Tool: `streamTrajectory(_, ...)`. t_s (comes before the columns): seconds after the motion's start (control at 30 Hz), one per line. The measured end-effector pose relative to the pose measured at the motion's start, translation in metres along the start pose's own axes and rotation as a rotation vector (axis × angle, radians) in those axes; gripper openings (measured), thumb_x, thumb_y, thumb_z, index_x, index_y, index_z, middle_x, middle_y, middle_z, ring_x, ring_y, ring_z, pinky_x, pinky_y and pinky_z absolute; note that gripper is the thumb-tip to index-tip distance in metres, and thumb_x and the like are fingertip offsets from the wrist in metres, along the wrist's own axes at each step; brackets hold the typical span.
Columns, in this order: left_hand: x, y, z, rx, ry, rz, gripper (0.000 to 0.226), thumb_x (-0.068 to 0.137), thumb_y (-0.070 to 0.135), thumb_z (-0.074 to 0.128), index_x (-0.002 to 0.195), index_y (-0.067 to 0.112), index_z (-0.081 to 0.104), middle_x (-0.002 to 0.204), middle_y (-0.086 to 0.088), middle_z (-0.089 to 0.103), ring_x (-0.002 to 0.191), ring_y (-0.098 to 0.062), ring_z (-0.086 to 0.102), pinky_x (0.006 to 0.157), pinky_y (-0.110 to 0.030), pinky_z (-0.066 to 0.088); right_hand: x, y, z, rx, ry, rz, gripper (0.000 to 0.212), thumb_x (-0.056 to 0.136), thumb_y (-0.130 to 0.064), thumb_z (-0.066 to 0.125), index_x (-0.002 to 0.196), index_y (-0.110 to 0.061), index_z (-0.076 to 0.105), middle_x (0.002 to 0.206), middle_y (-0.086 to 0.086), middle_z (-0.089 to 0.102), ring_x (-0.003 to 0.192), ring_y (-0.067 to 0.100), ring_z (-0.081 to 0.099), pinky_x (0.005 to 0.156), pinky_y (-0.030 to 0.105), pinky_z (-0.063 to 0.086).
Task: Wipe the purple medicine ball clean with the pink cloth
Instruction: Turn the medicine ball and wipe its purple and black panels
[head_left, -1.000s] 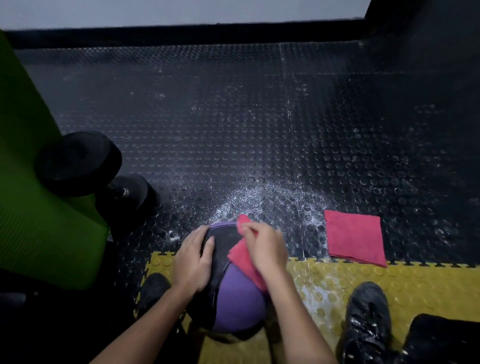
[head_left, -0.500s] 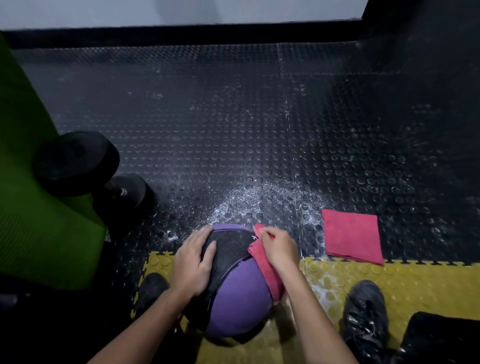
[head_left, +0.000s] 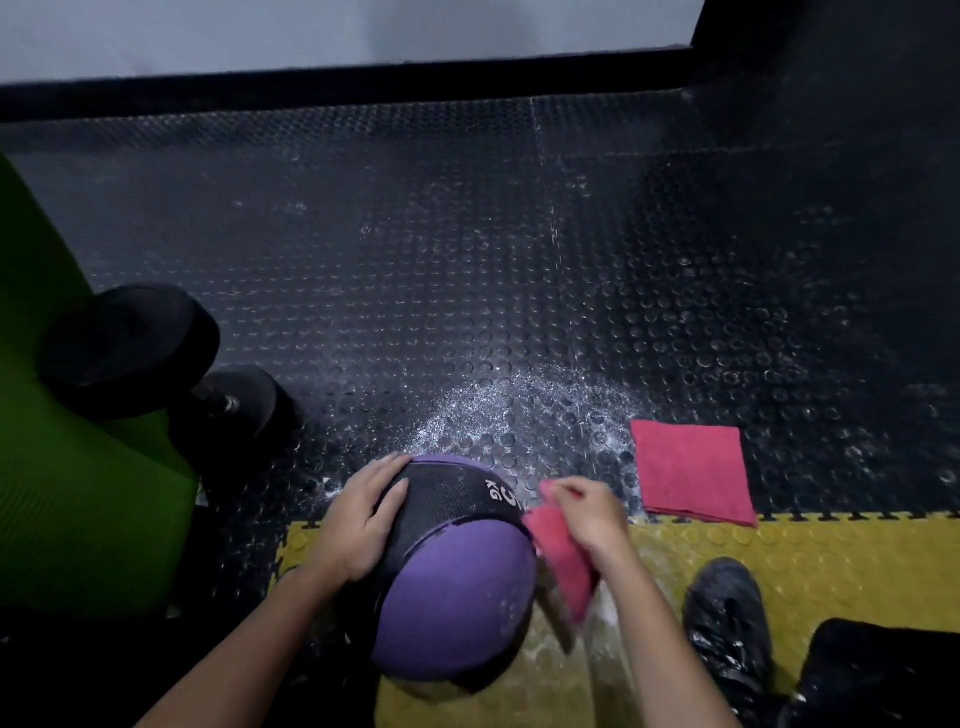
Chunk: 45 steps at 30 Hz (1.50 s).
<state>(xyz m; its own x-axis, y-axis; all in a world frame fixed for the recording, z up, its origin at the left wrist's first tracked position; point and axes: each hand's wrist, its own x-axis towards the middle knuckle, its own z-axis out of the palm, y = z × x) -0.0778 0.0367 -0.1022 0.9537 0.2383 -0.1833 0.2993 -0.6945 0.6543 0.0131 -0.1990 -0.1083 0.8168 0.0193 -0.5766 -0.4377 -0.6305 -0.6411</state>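
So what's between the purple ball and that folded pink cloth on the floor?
In the head view, the right hand, holding a second pink cloth at the right side of the purple ball; beyond it, white-speckled black floor, then the folded pink cloth.

Gym: studded rubber floor (head_left: 415, 270), dumbbell (head_left: 156, 364), green mat (head_left: 78, 493), medicine ball (head_left: 457, 597).

Bare forearms (head_left: 655, 642), black shoe (head_left: 726, 621), dark trouser leg (head_left: 883, 675)

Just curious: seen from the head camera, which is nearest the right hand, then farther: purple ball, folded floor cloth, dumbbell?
1. purple ball, just left of the right hand.
2. folded cloth, on the floor, right.
3. dumbbell, far left.
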Motion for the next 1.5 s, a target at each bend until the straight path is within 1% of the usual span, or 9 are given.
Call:
streamTrajectory(0.17, -0.003, 0.02, 0.0, 0.174, 0.059, -0.077, 0.068, 0.085, 0.053, 0.019, 0.14, 0.022, 0.044, 0.15, -0.001, 0.036, 0.14, -0.017, 0.026, 0.116, -0.034, 0.017, 0.007, -0.002, -0.013, 0.393, -0.074, 0.134, 0.031, 0.09, -0.041, 0.048, 0.099, -0.014, 0.059, 0.09, 0.013, 0.065, 0.079, 0.029, 0.065, 0.077, 0.047, 0.055)
streamTrajectory(0.33, -0.007, 0.031, 0.018, 0.248, 0.111, -0.096, 0.082, 0.076, 0.067, 0.011, 0.14, 0.028, 0.043, 0.149, 0.005, 0.037, 0.14, -0.02, 0.028, 0.114, -0.043, 0.021, -0.013, -0.021, 0.035, 0.03, -0.222, -0.376, 0.043, 0.088, -0.053, 0.045, 0.127, -0.035, 0.048, 0.142, -0.011, 0.032, 0.124, 0.01, 0.03, 0.106, 0.037, 0.029)
streamTrajectory(0.53, 0.005, 0.029, 0.011, 0.19, 0.146, -0.137, 0.071, 0.08, 0.061, 0.019, 0.134, 0.027, 0.051, 0.144, 0.005, 0.045, 0.136, -0.018, 0.035, 0.113, -0.043, 0.026, -0.001, -0.002, 0.053, 0.06, -0.094, -0.072, 0.047, 0.095, -0.05, 0.024, 0.133, -0.029, 0.043, 0.141, -0.004, 0.041, 0.127, 0.018, 0.039, 0.108, 0.041, 0.03)
streamTrajectory(0.73, 0.005, 0.023, 0.0, 0.112, 0.172, -0.205, 0.043, 0.096, 0.037, 0.041, 0.134, 0.019, 0.051, 0.144, -0.001, 0.046, 0.134, -0.018, 0.037, 0.11, -0.034, 0.026, -0.033, -0.056, 0.069, -0.321, 0.023, -0.675, 0.058, 0.086, -0.058, 0.021, 0.13, -0.031, 0.048, 0.146, -0.012, 0.032, 0.128, 0.02, 0.026, 0.107, 0.034, 0.023)
streamTrajectory(0.93, -0.008, 0.015, -0.011, -0.042, 0.149, -0.183, 0.065, 0.081, 0.055, 0.034, 0.132, 0.019, 0.053, 0.14, 0.0, 0.049, 0.131, -0.017, 0.041, 0.111, -0.032, 0.026, 0.016, -0.064, 0.049, -0.111, -0.227, -0.147, 0.043, 0.095, -0.045, 0.034, 0.112, -0.017, 0.061, 0.088, 0.002, 0.063, 0.065, 0.011, 0.055, 0.058, 0.021, 0.044)
streamTrajectory(1.13, -0.002, 0.014, -0.01, -0.033, 0.197, -0.279, 0.034, 0.099, 0.024, 0.043, 0.131, 0.021, 0.054, 0.14, 0.002, 0.05, 0.13, -0.016, 0.042, 0.102, -0.025, 0.026, -0.035, -0.077, 0.071, -0.272, -0.042, -0.711, 0.03, 0.091, -0.044, 0.046, 0.115, -0.034, 0.061, 0.134, -0.012, 0.047, 0.113, 0.019, 0.036, 0.098, 0.031, 0.035)
streamTrajectory(1.23, 0.005, 0.021, -0.009, -0.041, 0.203, -0.341, 0.035, 0.099, 0.03, 0.041, 0.131, 0.027, 0.053, 0.142, 0.005, 0.047, 0.131, -0.017, 0.041, 0.104, -0.032, 0.029, -0.012, -0.066, 0.065, -0.085, -0.085, -0.591, 0.028, 0.09, -0.043, 0.047, 0.112, -0.033, 0.063, 0.122, -0.014, 0.053, 0.106, 0.013, 0.042, 0.09, 0.029, 0.038)
streamTrajectory(1.37, 0.016, 0.034, -0.011, -0.079, 0.22, -0.433, 0.036, 0.099, 0.032, 0.04, 0.132, 0.028, 0.053, 0.143, 0.003, 0.046, 0.131, -0.02, 0.041, 0.103, -0.032, 0.029, 0.015, -0.05, 0.052, 0.115, -0.081, -0.152, 0.037, 0.094, -0.044, 0.037, 0.083, -0.019, 0.061, 0.077, -0.004, 0.056, 0.061, 0.01, 0.051, 0.06, 0.025, 0.044)
streamTrajectory(1.5, 0.03, 0.036, -0.012, -0.068, 0.199, -0.527, 0.037, 0.098, 0.036, 0.039, 0.132, 0.03, 0.053, 0.141, 0.001, 0.049, 0.128, -0.027, 0.044, 0.102, -0.035, 0.032, -0.017, -0.052, 0.074, -0.085, 0.174, -0.423, 0.036, 0.09, -0.045, 0.044, 0.115, -0.026, 0.062, 0.124, -0.009, 0.053, 0.105, 0.017, 0.044, 0.089, 0.027, 0.037)
